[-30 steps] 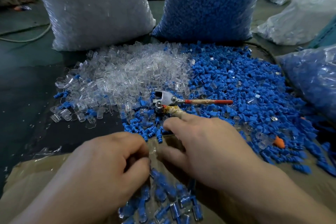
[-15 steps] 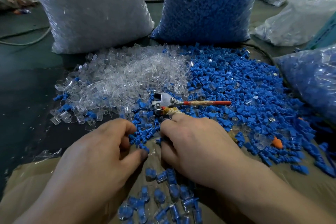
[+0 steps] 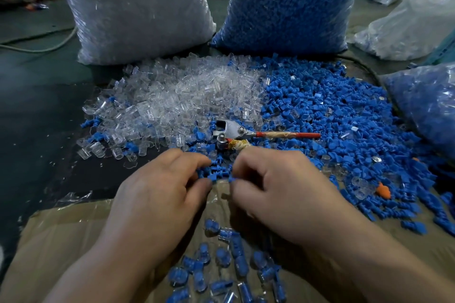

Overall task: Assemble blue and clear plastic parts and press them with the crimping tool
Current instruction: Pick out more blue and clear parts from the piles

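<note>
Pinching at a cluster of blue parts (image 3: 216,173), the left hand (image 3: 160,194) closed thumb and fingers on them at the pile's near edge. The right hand (image 3: 278,189) curled just beside it, its fingertips too blurred to tell whether they held anything. Both hands had moved forward within the last second from above the finished pieces (image 3: 222,257), which lay nearer than the grip on the cardboard (image 3: 61,233). That shift suggested one assembly was done and a fresh blue part was being picked. Just beyond the grip the crimping tool (image 3: 236,130) lay untouched, its handle pointing right. Farther off and to the left spread the clear parts (image 3: 177,98), not yet reached for. Behind everything stood a clear sack (image 3: 138,7) and a blue sack (image 3: 290,2).
</note>
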Demonstrator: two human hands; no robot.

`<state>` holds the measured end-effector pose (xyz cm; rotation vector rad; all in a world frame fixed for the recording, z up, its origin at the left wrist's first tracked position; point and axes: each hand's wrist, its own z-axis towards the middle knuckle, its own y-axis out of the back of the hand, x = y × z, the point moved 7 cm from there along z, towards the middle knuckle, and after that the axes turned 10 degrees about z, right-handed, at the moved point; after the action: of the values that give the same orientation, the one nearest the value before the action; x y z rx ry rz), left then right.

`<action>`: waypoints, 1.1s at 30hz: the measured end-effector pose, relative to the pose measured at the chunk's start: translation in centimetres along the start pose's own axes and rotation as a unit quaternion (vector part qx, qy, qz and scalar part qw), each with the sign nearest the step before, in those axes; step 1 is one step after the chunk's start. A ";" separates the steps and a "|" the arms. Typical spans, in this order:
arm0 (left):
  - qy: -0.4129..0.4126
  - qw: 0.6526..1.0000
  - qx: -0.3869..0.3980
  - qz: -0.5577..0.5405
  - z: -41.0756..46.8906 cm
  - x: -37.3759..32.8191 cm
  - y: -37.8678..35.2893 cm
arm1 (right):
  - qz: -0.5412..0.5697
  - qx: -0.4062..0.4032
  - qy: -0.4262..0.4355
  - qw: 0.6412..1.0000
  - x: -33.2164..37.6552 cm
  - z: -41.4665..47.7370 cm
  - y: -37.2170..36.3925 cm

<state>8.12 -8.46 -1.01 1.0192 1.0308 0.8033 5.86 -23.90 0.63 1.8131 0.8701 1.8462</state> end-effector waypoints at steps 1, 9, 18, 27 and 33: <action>0.010 1.000 -0.017 -0.007 0.0 0.2 0.2 | 0.118 -0.004 -0.054 0.992 -1.0 0.0 0.3; 0.103 0.990 -0.032 0.088 0.5 1.9 1.0 | 0.727 0.077 -0.076 0.678 0.0 0.8 -0.6; 0.012 0.996 0.011 0.084 0.5 0.6 -0.2 | 0.320 0.061 -0.084 0.942 -0.5 0.2 -1.3; -0.029 0.997 -0.072 0.005 0.5 0.3 0.7 | 0.270 0.030 -0.071 0.960 -1.2 0.7 -1.6; 0.059 0.987 -0.135 -0.066 -0.2 1.6 1.9 | 0.336 0.005 -0.049 0.940 -1.3 0.7 -0.7</action>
<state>8.31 -6.36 0.27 0.6724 1.0461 0.8751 6.57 -24.16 -0.85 2.3835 0.2160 2.0912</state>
